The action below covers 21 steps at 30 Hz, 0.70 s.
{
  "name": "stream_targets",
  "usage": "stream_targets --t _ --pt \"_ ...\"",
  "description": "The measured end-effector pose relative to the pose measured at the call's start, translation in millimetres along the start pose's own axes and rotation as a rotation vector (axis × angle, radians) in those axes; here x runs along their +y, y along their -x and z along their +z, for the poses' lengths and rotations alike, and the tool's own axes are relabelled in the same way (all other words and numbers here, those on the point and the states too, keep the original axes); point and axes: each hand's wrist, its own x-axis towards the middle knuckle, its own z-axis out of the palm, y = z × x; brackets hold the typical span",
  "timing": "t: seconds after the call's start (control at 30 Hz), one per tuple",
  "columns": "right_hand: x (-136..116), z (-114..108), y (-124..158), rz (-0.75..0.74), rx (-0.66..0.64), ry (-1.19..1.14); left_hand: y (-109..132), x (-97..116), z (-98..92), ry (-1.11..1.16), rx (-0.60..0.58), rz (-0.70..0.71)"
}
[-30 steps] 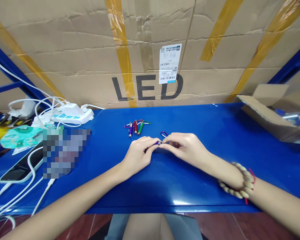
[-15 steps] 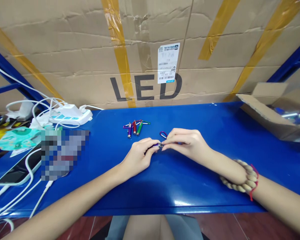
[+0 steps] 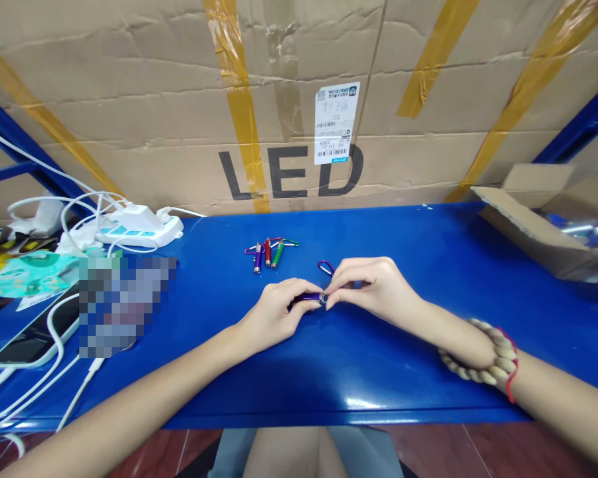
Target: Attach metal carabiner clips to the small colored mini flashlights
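Between the thumb and fingers of my left hand (image 3: 273,311) lies a small purple keychain flashlight (image 3: 311,298), its metal end toward the right. My right hand (image 3: 367,282) pinches at that metal end; any tiny part between the fingertips is hidden. A purple carabiner clip (image 3: 324,268) sticks out just behind the right fingers, and I cannot see how it joins the flashlight. Farther back on the blue table (image 3: 219,272) lie three similar flashlights with clips: a purple one (image 3: 258,259), a red one (image 3: 268,252) and a green one (image 3: 278,255).
A white power strip (image 3: 167,232) with tangled cables sits at the back left. Nearer, a phone (image 3: 40,335) lies beside a blurred-out item (image 3: 129,305). An open cardboard box (image 3: 521,232) with shiny contents stands at right. A large carton (image 3: 169,126) marked LED forms the back.
My left fingers have shifted slightly, and more of the flashlight's purple body shows between them. Its metal end has moved slightly right and down. My right hand stays at that end.
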Motion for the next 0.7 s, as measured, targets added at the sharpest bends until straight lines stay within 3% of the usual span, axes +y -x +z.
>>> stream_targets --t 0.23,0.4,0.53,0.7 --pt "1.4 5.3 8.6 -0.150 0.037 0.153 3.0 -2.7 0.7 -0.013 0.029 0.008" --pt "-0.9 8.2 9.0 -0.127 0.080 0.099 3.2 -0.5 -0.7 0.023 0.043 0.012" --pt "-4.2 10.0 2.9 0.043 0.070 -0.093 3.1 1.0 -1.3 0.017 0.051 0.029" --pt "-8.8 11.7 -3.0 0.546 -0.150 -0.444 4.6 0.2 -0.7 -0.045 0.075 0.118"
